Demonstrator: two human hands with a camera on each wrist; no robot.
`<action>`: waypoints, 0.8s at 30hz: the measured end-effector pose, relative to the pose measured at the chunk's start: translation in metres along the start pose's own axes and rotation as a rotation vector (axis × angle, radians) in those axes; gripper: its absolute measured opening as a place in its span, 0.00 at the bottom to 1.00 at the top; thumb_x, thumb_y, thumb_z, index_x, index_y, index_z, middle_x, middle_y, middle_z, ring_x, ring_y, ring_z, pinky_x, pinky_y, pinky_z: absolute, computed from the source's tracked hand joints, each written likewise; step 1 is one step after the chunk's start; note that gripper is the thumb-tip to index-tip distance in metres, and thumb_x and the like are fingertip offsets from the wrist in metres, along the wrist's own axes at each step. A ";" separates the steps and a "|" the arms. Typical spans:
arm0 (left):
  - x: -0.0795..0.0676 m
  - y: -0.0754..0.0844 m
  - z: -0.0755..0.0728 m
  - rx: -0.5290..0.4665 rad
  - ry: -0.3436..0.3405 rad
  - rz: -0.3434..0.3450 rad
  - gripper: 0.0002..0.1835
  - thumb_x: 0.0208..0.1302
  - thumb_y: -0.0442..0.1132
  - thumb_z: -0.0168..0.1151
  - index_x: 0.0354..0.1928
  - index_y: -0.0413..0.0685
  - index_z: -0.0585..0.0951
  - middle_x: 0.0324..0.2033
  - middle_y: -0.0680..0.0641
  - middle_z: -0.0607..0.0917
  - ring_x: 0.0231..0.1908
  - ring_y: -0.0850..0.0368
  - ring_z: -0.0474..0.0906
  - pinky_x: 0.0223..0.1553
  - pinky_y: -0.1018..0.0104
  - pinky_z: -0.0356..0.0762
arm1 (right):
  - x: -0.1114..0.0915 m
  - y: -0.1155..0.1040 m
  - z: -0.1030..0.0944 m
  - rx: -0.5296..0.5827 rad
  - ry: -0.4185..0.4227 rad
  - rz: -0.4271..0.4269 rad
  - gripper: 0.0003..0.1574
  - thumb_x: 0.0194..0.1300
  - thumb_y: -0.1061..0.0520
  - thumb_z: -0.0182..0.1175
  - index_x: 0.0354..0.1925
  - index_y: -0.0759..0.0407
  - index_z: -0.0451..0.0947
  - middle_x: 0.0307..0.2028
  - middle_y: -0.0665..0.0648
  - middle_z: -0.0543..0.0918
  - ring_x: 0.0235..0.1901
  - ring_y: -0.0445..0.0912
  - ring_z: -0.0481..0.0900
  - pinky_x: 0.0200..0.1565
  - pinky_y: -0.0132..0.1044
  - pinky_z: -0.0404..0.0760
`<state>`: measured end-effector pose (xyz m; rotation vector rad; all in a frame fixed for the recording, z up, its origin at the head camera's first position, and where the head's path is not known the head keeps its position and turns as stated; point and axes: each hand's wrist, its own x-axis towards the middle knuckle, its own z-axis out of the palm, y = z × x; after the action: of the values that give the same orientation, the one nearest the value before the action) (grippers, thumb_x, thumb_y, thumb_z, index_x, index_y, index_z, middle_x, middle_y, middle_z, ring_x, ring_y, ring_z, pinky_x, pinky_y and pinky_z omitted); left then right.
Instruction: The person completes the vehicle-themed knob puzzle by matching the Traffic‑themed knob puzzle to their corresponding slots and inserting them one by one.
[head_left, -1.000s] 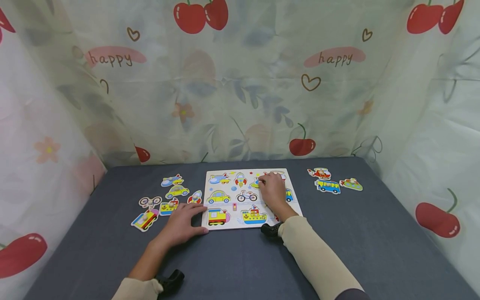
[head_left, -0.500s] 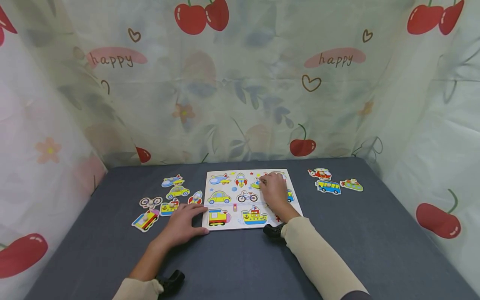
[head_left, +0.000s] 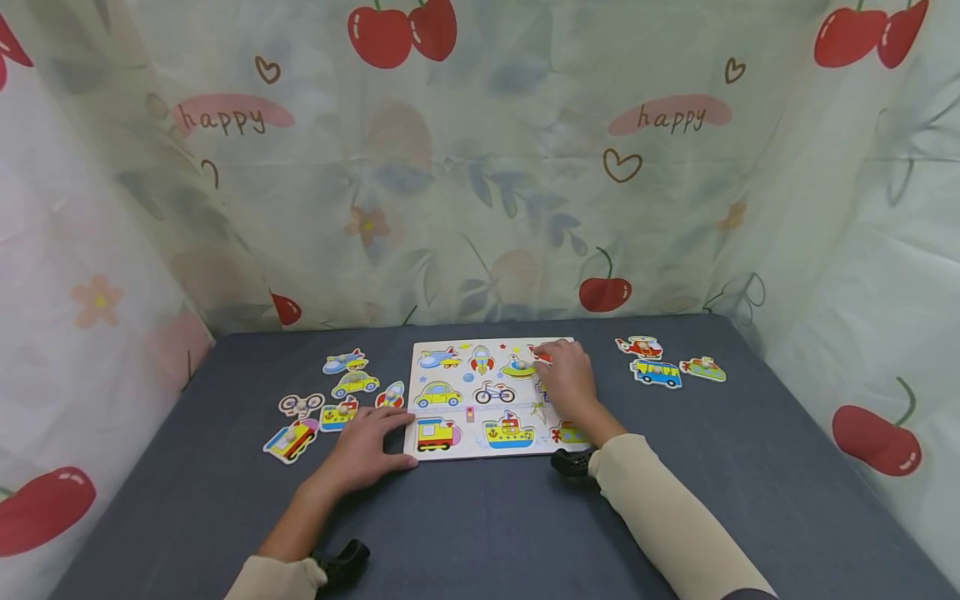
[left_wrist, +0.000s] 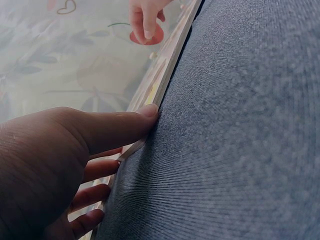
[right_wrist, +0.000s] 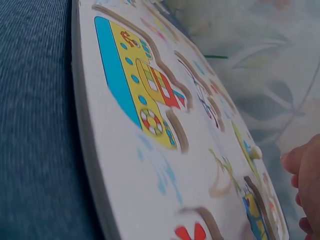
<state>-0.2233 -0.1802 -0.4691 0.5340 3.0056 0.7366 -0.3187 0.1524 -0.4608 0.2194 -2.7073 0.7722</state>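
A white wooden puzzle board (head_left: pixel 468 379) with vehicle pictures in cut-out recesses lies on the table. My left hand (head_left: pixel 365 446) rests at its near left corner, thumb (left_wrist: pixel 148 111) on the front edge and the other fingers spread along the left side. A flying-saucer piece (head_left: pixel 519 367) sits in its recess in the upper part of the board, its knob (right_wrist: pixel 255 152) showing in the right wrist view. Just right of it, my right hand (head_left: pixel 567 379) hovers over the board, fingers loosely bent and holding nothing. It covers part of the helicopter and bus recesses.
Left of the board lie loose knobbed pieces: an airplane (head_left: pixel 346 361), car (head_left: pixel 355 383), rocket (head_left: pixel 390 395), bicycle (head_left: pixel 302 406), ship (head_left: pixel 338 414) and train (head_left: pixel 291 440). On the right are a helicopter (head_left: pixel 640 347), bus (head_left: pixel 656 373) and submarine (head_left: pixel 703 369). A printed curtain (head_left: pixel 480 208) surrounds the table.
My right hand has let go of the flying-saucer piece and moved to the right, uncovering it and part of the lower right recess. The left hand stays at the corner.
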 end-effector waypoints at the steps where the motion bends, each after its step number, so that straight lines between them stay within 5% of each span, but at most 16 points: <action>1: 0.000 0.000 0.000 -0.001 0.000 0.000 0.35 0.50 0.54 0.75 0.62 0.53 0.78 0.60 0.48 0.76 0.57 0.46 0.66 0.56 0.45 0.64 | 0.000 0.001 -0.001 -0.010 0.001 0.002 0.15 0.65 0.56 0.63 0.50 0.56 0.84 0.48 0.57 0.82 0.51 0.54 0.72 0.53 0.52 0.68; 24: 0.000 0.000 0.000 -0.004 -0.004 -0.007 0.35 0.50 0.54 0.75 0.62 0.53 0.78 0.60 0.48 0.76 0.57 0.46 0.66 0.56 0.45 0.64 | -0.016 0.059 -0.029 -0.131 -0.006 0.085 0.34 0.62 0.49 0.66 0.64 0.59 0.72 0.62 0.65 0.72 0.64 0.62 0.61 0.62 0.62 0.57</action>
<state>-0.2232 -0.1797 -0.4691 0.5241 3.0001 0.7408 -0.3101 0.2184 -0.4712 0.0775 -2.7754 0.6140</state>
